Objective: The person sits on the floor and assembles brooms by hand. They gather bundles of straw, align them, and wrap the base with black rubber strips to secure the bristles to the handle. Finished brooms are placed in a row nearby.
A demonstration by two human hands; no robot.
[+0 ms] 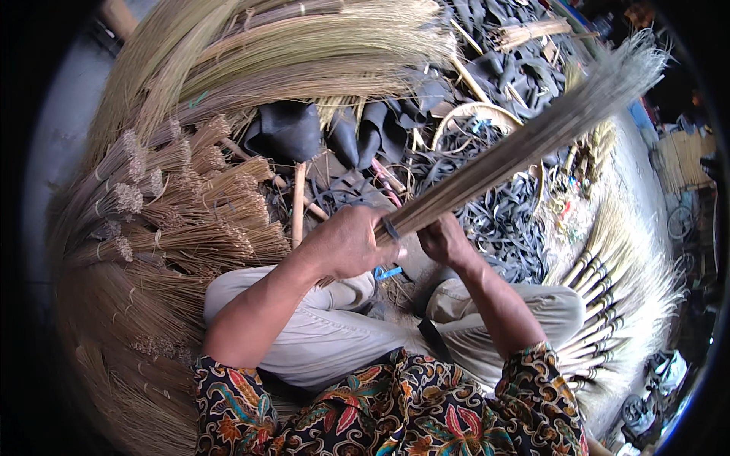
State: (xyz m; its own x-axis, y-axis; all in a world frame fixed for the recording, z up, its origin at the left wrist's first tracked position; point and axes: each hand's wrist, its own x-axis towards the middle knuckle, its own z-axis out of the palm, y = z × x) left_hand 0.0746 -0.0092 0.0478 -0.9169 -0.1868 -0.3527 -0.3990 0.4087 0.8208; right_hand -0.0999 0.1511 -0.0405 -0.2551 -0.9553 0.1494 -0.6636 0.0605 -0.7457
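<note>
A long bundle of broom straw (502, 156) slants up to the right in front of me, its frayed tips at the upper right. My left hand (346, 242) is closed round the bundle's lower end. A dark band (390, 227) circles the straw right beside those fingers. Just below the straw, to the right of the band, my right hand (445, 240) is closed with its fingers curled in; whatever it pinches is hidden. Under the hands, a small blue strip (388, 272) shows between my crossed legs.
Tied straw bundles (220, 205) are heaped at my left, with long loose straw (304, 57) beyond. Black rubber strips (502, 228) and curved rubber sheets (283, 131) cover the floor ahead. Several bound brooms (597, 296) lie in a row at my right. A wooden stick (299, 205) stands near my left hand.
</note>
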